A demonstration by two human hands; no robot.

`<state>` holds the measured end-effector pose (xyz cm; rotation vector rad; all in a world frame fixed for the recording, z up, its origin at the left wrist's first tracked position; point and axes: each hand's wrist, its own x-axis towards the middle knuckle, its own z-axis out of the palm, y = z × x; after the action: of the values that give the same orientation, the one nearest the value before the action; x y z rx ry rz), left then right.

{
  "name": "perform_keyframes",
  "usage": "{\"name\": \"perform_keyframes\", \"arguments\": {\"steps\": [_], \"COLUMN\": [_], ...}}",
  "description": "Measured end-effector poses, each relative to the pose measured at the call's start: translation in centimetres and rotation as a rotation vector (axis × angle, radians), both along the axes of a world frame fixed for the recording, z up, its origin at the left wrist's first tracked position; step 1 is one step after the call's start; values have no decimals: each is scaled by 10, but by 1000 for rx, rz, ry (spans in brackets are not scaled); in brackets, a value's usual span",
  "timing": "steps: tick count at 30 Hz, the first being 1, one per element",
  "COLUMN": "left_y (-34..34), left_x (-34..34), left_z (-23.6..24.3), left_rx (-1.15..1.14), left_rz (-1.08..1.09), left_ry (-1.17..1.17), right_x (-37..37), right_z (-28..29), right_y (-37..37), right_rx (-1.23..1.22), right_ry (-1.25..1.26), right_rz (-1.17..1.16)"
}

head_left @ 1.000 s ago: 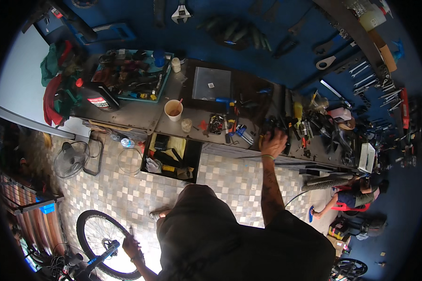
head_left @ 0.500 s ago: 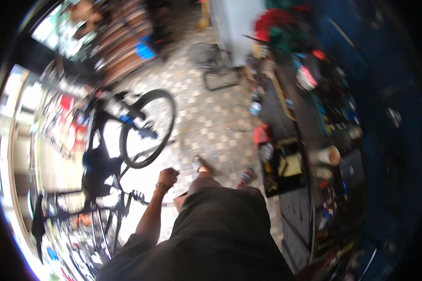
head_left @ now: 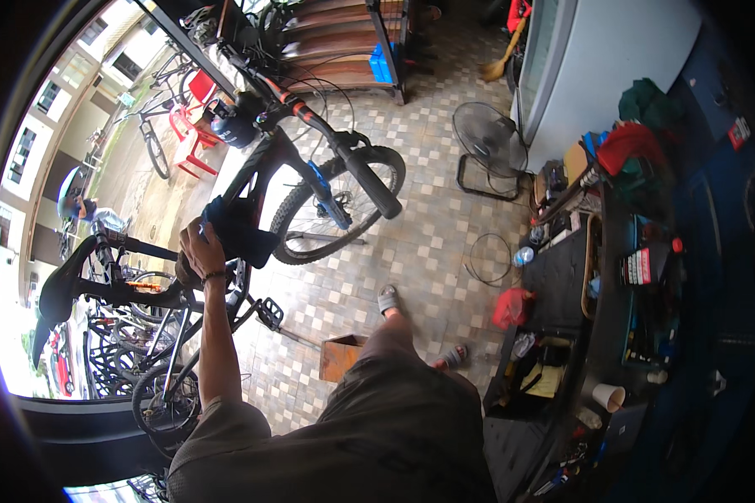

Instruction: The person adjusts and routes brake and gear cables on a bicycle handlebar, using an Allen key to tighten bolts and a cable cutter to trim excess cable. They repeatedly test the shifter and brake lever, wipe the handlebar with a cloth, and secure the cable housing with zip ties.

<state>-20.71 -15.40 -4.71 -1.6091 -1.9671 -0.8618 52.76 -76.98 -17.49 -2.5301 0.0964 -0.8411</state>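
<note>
My left hand [head_left: 201,250] reaches out to the black mountain bike [head_left: 268,172] on my left. Its fingers are closed at the edge of a dark blue cloth [head_left: 242,233] draped over the bike's frame. What lies beneath the fingers is partly hidden. Behind the hand is the black saddle [head_left: 59,289]; the front wheel [head_left: 394,180] and handlebar grip [head_left: 369,184] are ahead of it. A pedal [head_left: 268,313] sticks out below the frame. My right hand is out of the picture.
By my feet stands a small wooden box [head_left: 341,359]. On the right runs a cluttered dark workbench [head_left: 554,260] with a paper cup [head_left: 608,396]. A floor fan [head_left: 488,138] and a looped cable [head_left: 488,256] are ahead. Red chairs [head_left: 195,151] and bikes stand outside.
My left hand has moved from beside my body out to the cloth on the bike and closed there. The view has swung left, and the blur is gone.
</note>
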Motion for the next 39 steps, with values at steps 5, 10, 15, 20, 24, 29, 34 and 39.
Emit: {"name": "perform_keyframes", "arguments": {"steps": [5,10,15,20,24,29,34,39], "left_y": [23,34,24,17,48,58,52,91], "left_x": [5,98,232,297,256,155,70,49], "left_z": [-16,-7,51,109,112,124,152,186], "left_rx": [22,-21,-547,-632,-695,-153,219,185], "left_rz": [-152,-451,-988,-1547,-1171,-857,-973,-851], "left_ry": [-156,-782,-1143,-1338,-1750,-1599,-1588,-1418], "right_x": [-36,-94,-168,-263,-307,-292,-287,-315], "right_z": [40,77,111,139,221,191,81,-25], "right_y": [98,210,348,507,620,748,954,1066], "right_rx": [184,407,672,737,137,259,291,93], "right_ry": [-55,-23,233,447,283,294,410,347], "right_rz": [170,358,720,1483,2278,2371,2075,1951]}}
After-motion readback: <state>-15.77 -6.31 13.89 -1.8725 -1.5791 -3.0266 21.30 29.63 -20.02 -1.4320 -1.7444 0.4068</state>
